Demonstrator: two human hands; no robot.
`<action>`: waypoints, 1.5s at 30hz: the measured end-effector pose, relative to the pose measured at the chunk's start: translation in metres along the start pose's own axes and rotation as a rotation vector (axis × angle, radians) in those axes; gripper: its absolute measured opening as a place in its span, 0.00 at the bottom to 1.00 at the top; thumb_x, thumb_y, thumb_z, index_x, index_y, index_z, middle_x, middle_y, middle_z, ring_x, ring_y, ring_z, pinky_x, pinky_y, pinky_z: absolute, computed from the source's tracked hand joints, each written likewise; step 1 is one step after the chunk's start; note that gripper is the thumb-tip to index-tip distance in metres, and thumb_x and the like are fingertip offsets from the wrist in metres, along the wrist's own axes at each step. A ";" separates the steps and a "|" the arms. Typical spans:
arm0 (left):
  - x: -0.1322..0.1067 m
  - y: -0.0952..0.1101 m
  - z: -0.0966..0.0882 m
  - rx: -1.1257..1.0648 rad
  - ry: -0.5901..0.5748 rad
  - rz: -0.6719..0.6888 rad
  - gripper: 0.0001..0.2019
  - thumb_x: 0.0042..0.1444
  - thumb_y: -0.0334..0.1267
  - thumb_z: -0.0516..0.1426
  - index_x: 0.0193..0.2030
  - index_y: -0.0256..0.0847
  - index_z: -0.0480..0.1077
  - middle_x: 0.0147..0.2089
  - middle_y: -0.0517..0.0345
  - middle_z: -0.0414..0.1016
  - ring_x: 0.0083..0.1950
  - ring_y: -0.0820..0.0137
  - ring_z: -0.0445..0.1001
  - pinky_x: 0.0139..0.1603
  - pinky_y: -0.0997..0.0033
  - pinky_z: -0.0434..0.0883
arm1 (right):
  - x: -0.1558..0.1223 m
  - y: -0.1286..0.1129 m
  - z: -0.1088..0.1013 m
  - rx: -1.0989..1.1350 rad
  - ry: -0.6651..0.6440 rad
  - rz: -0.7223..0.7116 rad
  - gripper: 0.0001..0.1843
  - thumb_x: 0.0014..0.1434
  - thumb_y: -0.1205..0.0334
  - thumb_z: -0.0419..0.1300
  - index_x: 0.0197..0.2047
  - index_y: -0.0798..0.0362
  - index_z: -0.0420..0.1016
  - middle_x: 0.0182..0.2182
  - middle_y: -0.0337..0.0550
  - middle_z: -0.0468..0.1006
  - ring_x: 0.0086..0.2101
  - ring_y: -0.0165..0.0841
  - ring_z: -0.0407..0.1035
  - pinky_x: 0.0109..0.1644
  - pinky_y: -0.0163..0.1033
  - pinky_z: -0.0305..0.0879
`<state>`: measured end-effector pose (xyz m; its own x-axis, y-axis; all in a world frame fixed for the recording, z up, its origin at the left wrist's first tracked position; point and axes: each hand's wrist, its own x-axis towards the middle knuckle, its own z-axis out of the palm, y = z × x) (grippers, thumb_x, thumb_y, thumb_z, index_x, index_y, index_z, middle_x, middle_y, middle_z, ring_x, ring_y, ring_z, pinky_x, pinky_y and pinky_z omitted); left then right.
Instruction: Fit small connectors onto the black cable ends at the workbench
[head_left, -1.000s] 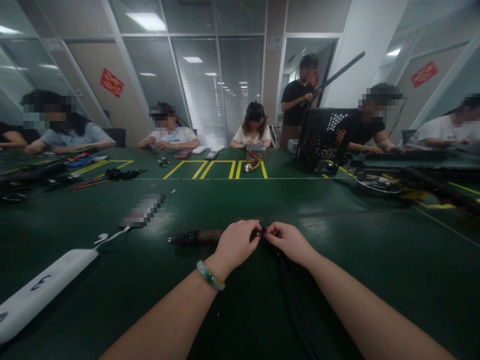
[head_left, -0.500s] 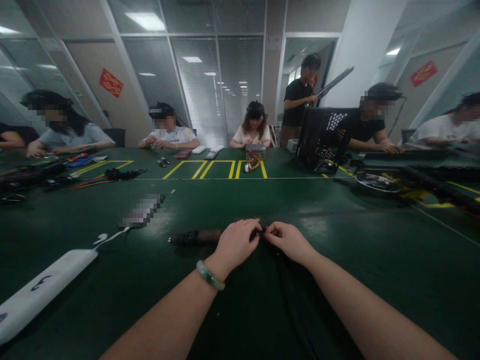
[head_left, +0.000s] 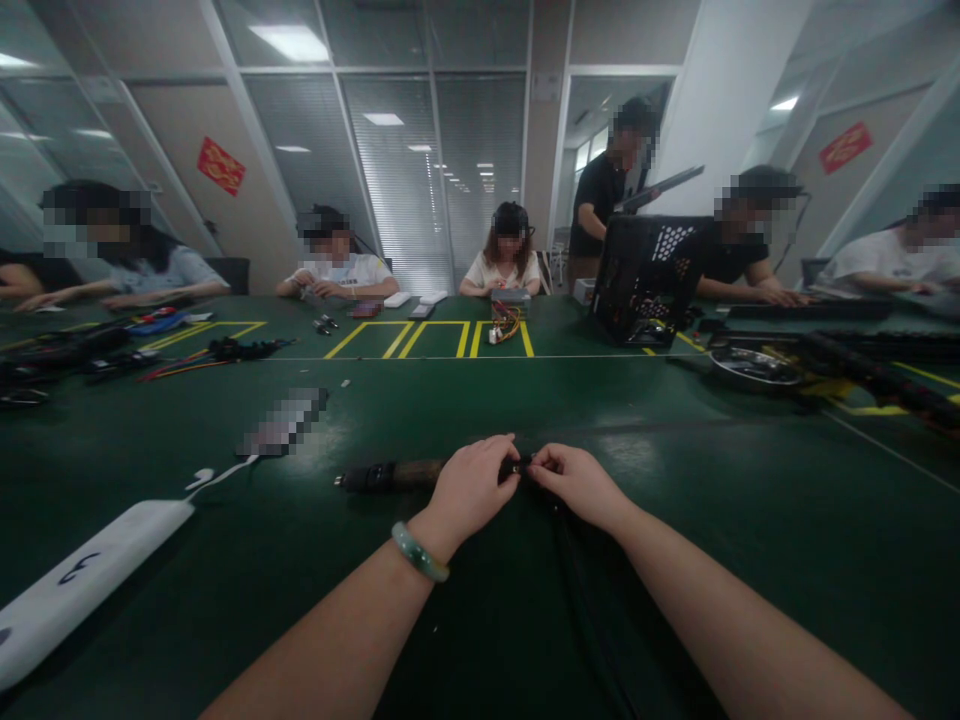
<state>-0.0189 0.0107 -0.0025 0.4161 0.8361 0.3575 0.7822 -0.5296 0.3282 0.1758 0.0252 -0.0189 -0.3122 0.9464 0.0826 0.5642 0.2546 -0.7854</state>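
A dark, tube-shaped electric screwdriver [head_left: 390, 475] lies across the green table, its metal tip to the left and a brownish band around its body. My left hand [head_left: 476, 480], with a jade-like bangle on the wrist, is closed over its right-hand end. Just to the right, the fingertips of my right hand [head_left: 577, 480] pinch together beside that end, at a small dark part that looks like the cable's plug. From there a black cable [head_left: 574, 560] runs down toward me between my forearms. My fingers hide most of the joint.
On the left lie a white power strip [head_left: 97, 580] and a phone [head_left: 285, 425] with a white cable. Farther off are coloured wires [head_left: 195, 360], a black computer case [head_left: 637, 280] and a round metal dish [head_left: 754, 368]. Several people work across the table.
My hands and the electric screwdriver stay almost where they were. Behind the computer case, the standing person leans and lowers a flat panel. A seated person at far left reaches out along the table.
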 end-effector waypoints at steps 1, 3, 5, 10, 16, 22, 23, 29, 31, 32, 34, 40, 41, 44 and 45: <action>0.000 0.000 0.000 0.000 -0.001 -0.001 0.07 0.55 0.36 0.58 0.42 0.43 0.68 0.56 0.56 0.69 0.55 0.63 0.68 0.56 0.59 0.66 | 0.000 0.000 0.000 0.003 0.000 -0.005 0.09 0.58 0.56 0.57 0.34 0.52 0.74 0.29 0.38 0.77 0.29 0.31 0.70 0.30 0.32 0.60; 0.000 0.000 -0.001 -0.003 -0.014 0.010 0.05 0.56 0.36 0.57 0.40 0.43 0.68 0.56 0.56 0.70 0.55 0.63 0.68 0.56 0.58 0.65 | 0.000 0.000 -0.001 0.005 -0.005 -0.011 0.10 0.58 0.56 0.56 0.35 0.52 0.74 0.29 0.38 0.77 0.29 0.31 0.70 0.30 0.32 0.60; 0.000 -0.001 -0.001 -0.004 -0.032 0.025 0.04 0.57 0.36 0.56 0.39 0.44 0.69 0.56 0.57 0.69 0.55 0.63 0.68 0.57 0.57 0.64 | 0.000 0.000 -0.001 0.006 -0.017 -0.010 0.10 0.59 0.56 0.56 0.35 0.53 0.74 0.29 0.39 0.77 0.29 0.30 0.70 0.30 0.32 0.60; 0.001 -0.002 0.000 0.002 -0.034 0.053 0.04 0.58 0.35 0.56 0.39 0.45 0.70 0.56 0.59 0.70 0.54 0.64 0.68 0.57 0.58 0.63 | 0.001 0.003 0.001 0.013 -0.020 0.011 0.10 0.58 0.56 0.57 0.34 0.54 0.73 0.27 0.38 0.77 0.27 0.30 0.69 0.29 0.32 0.60; 0.002 0.000 0.000 0.013 -0.045 0.010 0.05 0.58 0.38 0.57 0.42 0.45 0.70 0.42 0.59 0.74 0.45 0.65 0.71 0.48 0.62 0.67 | 0.000 0.001 0.000 0.006 -0.019 0.014 0.10 0.58 0.55 0.57 0.34 0.53 0.74 0.28 0.39 0.77 0.28 0.30 0.70 0.30 0.32 0.61; 0.002 0.000 -0.001 0.026 -0.054 -0.012 0.06 0.56 0.40 0.58 0.40 0.45 0.69 0.40 0.59 0.73 0.43 0.65 0.71 0.45 0.64 0.66 | -0.002 -0.002 -0.002 -0.010 -0.036 0.022 0.11 0.58 0.55 0.57 0.34 0.52 0.75 0.30 0.39 0.78 0.29 0.31 0.71 0.31 0.33 0.61; 0.002 0.000 -0.001 0.025 -0.053 -0.004 0.06 0.56 0.39 0.58 0.41 0.45 0.69 0.41 0.60 0.73 0.44 0.65 0.70 0.46 0.64 0.66 | -0.002 -0.003 -0.002 -0.012 -0.034 0.022 0.11 0.58 0.55 0.57 0.34 0.52 0.75 0.30 0.39 0.78 0.29 0.31 0.70 0.31 0.33 0.60; 0.001 -0.002 0.000 0.008 -0.051 0.016 0.06 0.57 0.35 0.56 0.42 0.45 0.70 0.43 0.59 0.74 0.45 0.65 0.71 0.49 0.63 0.66 | -0.002 -0.005 -0.002 -0.004 -0.036 0.012 0.11 0.58 0.55 0.58 0.35 0.53 0.76 0.30 0.39 0.78 0.29 0.31 0.70 0.31 0.33 0.60; 0.001 -0.002 0.000 0.005 -0.048 0.015 0.06 0.57 0.35 0.56 0.42 0.45 0.70 0.43 0.59 0.74 0.45 0.65 0.71 0.49 0.62 0.67 | -0.002 -0.006 -0.003 0.003 -0.047 0.004 0.11 0.58 0.55 0.58 0.35 0.53 0.76 0.29 0.39 0.78 0.29 0.31 0.70 0.31 0.33 0.60; 0.001 -0.002 0.000 0.003 -0.046 0.017 0.06 0.57 0.36 0.56 0.41 0.45 0.70 0.43 0.59 0.74 0.46 0.65 0.71 0.49 0.62 0.67 | -0.002 -0.006 -0.003 0.003 -0.048 -0.002 0.11 0.57 0.55 0.58 0.35 0.53 0.76 0.29 0.39 0.78 0.29 0.31 0.70 0.31 0.33 0.60; 0.002 -0.002 0.000 -0.005 -0.037 0.024 0.05 0.57 0.36 0.57 0.41 0.45 0.71 0.44 0.59 0.74 0.46 0.65 0.71 0.49 0.62 0.67 | -0.003 -0.007 -0.004 0.002 -0.057 -0.015 0.10 0.57 0.56 0.58 0.36 0.52 0.77 0.29 0.39 0.78 0.29 0.31 0.70 0.31 0.33 0.60; 0.001 -0.006 0.003 -0.007 -0.026 0.041 0.06 0.58 0.37 0.57 0.42 0.46 0.72 0.44 0.61 0.75 0.47 0.66 0.71 0.51 0.62 0.67 | -0.003 -0.004 -0.004 -0.013 -0.063 -0.052 0.10 0.56 0.59 0.58 0.39 0.52 0.78 0.33 0.40 0.79 0.32 0.32 0.71 0.34 0.33 0.62; 0.001 -0.006 0.003 -0.005 -0.024 0.041 0.06 0.58 0.37 0.57 0.42 0.46 0.72 0.44 0.61 0.75 0.47 0.66 0.71 0.51 0.62 0.67 | -0.003 -0.003 -0.004 -0.019 -0.061 -0.052 0.10 0.56 0.60 0.58 0.39 0.52 0.78 0.33 0.40 0.79 0.32 0.32 0.71 0.34 0.33 0.62; 0.001 -0.006 0.003 -0.010 -0.023 0.033 0.06 0.58 0.38 0.57 0.42 0.46 0.72 0.45 0.61 0.75 0.47 0.66 0.71 0.51 0.62 0.66 | -0.001 0.000 -0.001 -0.024 -0.054 -0.045 0.09 0.56 0.60 0.58 0.39 0.51 0.77 0.33 0.39 0.79 0.31 0.31 0.71 0.34 0.33 0.62; 0.001 -0.006 0.003 -0.013 -0.025 0.031 0.06 0.59 0.38 0.56 0.42 0.46 0.72 0.46 0.61 0.75 0.47 0.66 0.71 0.51 0.62 0.66 | -0.001 0.001 -0.001 -0.021 -0.049 -0.042 0.09 0.56 0.60 0.58 0.38 0.51 0.77 0.33 0.39 0.79 0.31 0.31 0.71 0.34 0.33 0.62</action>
<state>-0.0216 0.0152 -0.0065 0.4516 0.8223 0.3462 0.7627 -0.5571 0.3285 0.1768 0.0245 -0.0190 -0.3727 0.9240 0.0852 0.5657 0.2990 -0.7685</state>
